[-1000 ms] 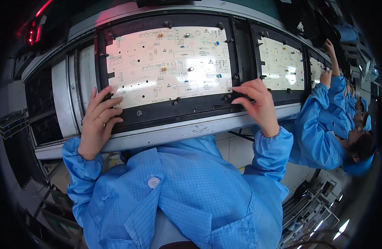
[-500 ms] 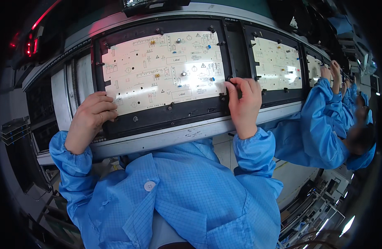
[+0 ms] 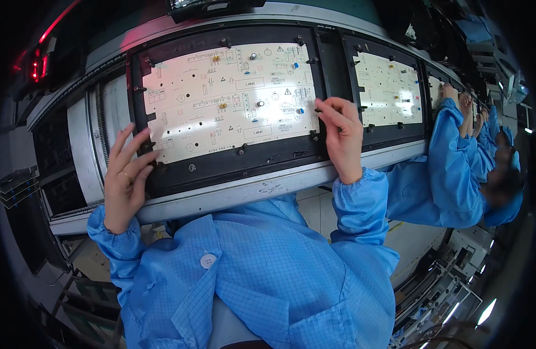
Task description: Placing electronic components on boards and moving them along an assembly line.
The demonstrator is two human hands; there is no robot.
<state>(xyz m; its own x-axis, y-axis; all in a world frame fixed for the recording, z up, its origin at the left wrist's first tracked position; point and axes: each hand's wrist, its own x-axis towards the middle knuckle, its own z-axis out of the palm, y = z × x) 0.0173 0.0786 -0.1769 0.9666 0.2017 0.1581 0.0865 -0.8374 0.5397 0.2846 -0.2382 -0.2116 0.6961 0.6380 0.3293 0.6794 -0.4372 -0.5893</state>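
Note:
A cream printed circuit board (image 3: pixel 221 148) lies in a black frame (image 3: pixel 221 166); small yellow, blue and silver-topped components stand on it. At the board's lower left corner is my left hand (image 3: pixel 126 180), its fingers spread and holding nothing, fingertips over the frame's left edge. My right hand (image 3: pixel 342 136) is at the board's right edge, thumb and forefinger pinched at a small black clip (image 3: pixel 318 110), mostly covered by the fingertips. Similar black clips (image 3: pixel 241 149) sit around the board's edges.
A metal rail (image 3: pixel 239 189) runs along the near side. To the right, a second framed board (image 3: pixel 384 87) lies on the same line, with co-workers in blue sleeves (image 3: pixel 448 139) beyond. Red lights (image 3: pixel 41 67) glow at the far left.
My left hand has lifted off the frame's lower left corner and its fingers have spread. My right hand has moved slightly up along the board's right edge, its fingers closer together.

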